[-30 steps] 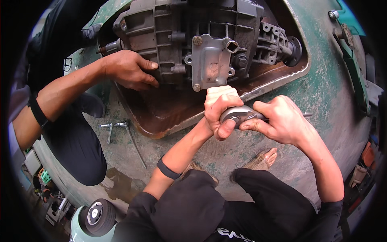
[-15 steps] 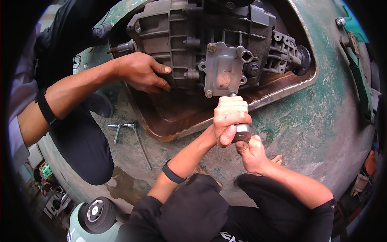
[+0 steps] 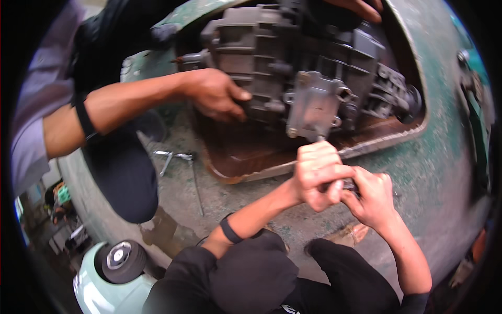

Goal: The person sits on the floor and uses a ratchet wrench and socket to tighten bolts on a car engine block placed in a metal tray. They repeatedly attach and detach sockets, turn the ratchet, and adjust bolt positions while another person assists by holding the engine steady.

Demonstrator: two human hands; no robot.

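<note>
My left hand (image 3: 320,175) is wrapped around a metal socket tool (image 3: 349,184), mostly hidden by my fingers. The tool's far end meets the lower edge of a grey cover plate (image 3: 312,107) on a gearbox (image 3: 261,63). My right hand (image 3: 370,194) is closed around the tool's near end, its fingers up against my left hand. Bolts stand at the plate's corners. A co-worker's hand (image 3: 217,97) rests on the gearbox's left side, thumb raised. Another hand (image 3: 361,8) reaches in at the top edge.
The gearbox lies in a brown, oily metal tray (image 3: 272,172) with a raised rim. A T-shaped metal wrench (image 3: 180,157) lies on the worn green floor, left of the tray. A co-worker's dark-clad knee (image 3: 123,178) is beside it. A pale green car part with a wheel (image 3: 124,260) is lower left.
The whole view has shifted, placing the gearbox further right and lower. My right hand has swung from below the tool to its right side. A hand has appeared at the top.
</note>
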